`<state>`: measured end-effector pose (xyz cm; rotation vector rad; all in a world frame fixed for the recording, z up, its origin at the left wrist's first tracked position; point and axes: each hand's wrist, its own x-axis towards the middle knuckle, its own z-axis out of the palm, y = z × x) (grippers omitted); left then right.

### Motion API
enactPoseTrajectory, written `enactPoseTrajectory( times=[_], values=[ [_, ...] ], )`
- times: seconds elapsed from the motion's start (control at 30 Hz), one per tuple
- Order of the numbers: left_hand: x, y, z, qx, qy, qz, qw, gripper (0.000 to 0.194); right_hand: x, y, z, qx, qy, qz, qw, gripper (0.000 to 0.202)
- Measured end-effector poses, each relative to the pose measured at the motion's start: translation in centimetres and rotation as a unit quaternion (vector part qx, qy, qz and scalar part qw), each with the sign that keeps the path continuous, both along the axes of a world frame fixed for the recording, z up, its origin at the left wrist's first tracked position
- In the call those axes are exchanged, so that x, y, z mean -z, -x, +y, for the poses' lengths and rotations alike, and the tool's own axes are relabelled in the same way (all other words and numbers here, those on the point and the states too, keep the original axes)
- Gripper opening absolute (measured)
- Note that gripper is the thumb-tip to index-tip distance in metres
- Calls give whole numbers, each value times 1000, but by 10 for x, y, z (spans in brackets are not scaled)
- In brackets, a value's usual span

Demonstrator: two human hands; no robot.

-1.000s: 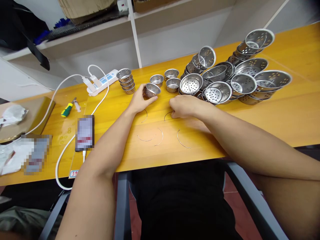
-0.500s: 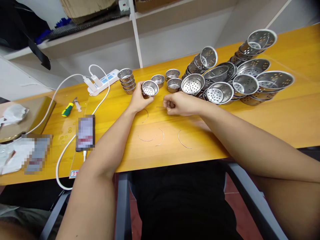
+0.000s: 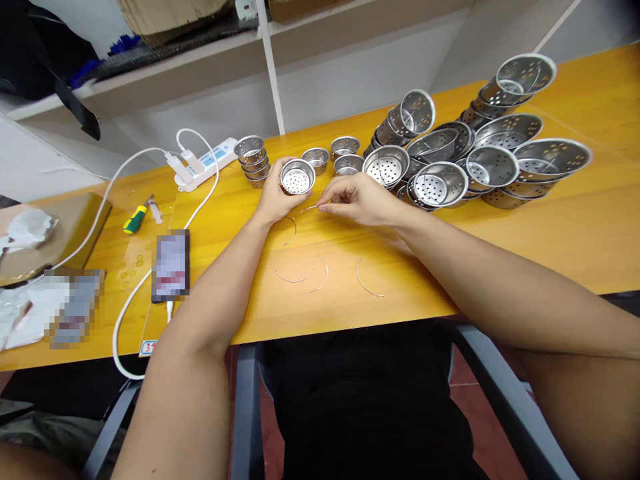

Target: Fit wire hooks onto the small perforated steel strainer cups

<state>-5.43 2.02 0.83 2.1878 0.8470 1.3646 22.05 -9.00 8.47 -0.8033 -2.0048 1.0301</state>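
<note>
My left hand [image 3: 274, 195] is wrapped round a small perforated metal cup [image 3: 298, 179], its open mouth tilted toward me. Just to the right, my right hand [image 3: 345, 199] pinches a thin wire [image 3: 310, 209] between thumb and fingers. One end of that wire points left, below the cup, apart from it; the rest is hidden in the fingers. Several curved wires lie on the table, among them one bent wire [image 3: 371, 281] to the right and another [image 3: 295, 277] nearer the middle. Behind my hands stand more metal cups, including one small cup [image 3: 315, 160] close to the held one.
Stacked perforated cups [image 3: 440, 183] crowd the right back. A short stack of cups [image 3: 251, 159] stands beside a white power strip [image 3: 207, 163]. A phone [image 3: 171, 265] on a charging cable, a green screwdriver [image 3: 135, 219] and a cardboard box [image 3: 83, 230] are at left.
My right hand has shifted slightly up and left, and its fingers have straightened, bringing more of the pinched wire into view. The cup in my left hand has tilted a little more toward me.
</note>
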Motion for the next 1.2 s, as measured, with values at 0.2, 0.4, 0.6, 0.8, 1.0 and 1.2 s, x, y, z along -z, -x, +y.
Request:
enactPoseTrajectory(
  times=[0.2,0.4,0.6,0.8,1.0,1.2],
  values=[
    [-2,0,-2,-3,3,7,1000,100,-1,5,-5,-48,83,49,994,36],
    [-3,-1,-5,-8,40,12,999,102,-34,-18,-10,-374,266,-101,883,41],
    [-7,-3,-12,-30,48,23,998,93,-29,-18,-17,-488,373,-216,759,52],
    [-4,-3,-11,-34,46,8,998,94,-10,7,-24,-415,318,-104,846,40],
    [8,1,3,-36,43,-9,998,105,-5,13,-19,-220,254,35,941,39],
    [-4,-1,-6,-44,33,-31,998,111,-8,14,-14,-73,191,159,966,44]
  ],
)
